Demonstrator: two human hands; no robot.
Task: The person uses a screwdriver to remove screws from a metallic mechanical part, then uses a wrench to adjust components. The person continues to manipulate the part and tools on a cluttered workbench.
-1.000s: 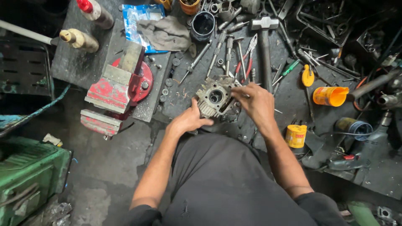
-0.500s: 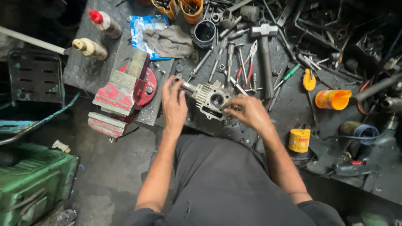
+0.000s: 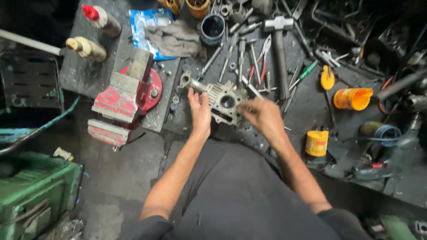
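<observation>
A grey finned metal engine part (image 3: 224, 101) with a round bore sits on the dark, greasy workbench (image 3: 307, 100). My left hand (image 3: 199, 111) grips its left side, fingers wrapped over the fins. My right hand (image 3: 262, 116) holds its right edge and looks blurred. A small metal gasket piece (image 3: 185, 79) lies just left of the part.
A red bench vise (image 3: 126, 95) stands at the left. A hammer (image 3: 279, 49), pliers (image 3: 262, 60), screwdrivers and sockets lie behind the part. A grey rag (image 3: 175, 39), two bottles (image 3: 86, 48), an orange funnel (image 3: 353, 98), a yellow can (image 3: 316, 143) and a green box (image 3: 31, 195) surround the spot.
Both hands have taken hold of the engine part and turned it; the left hand moved from the near edge up to its left side. The view has shifted.
</observation>
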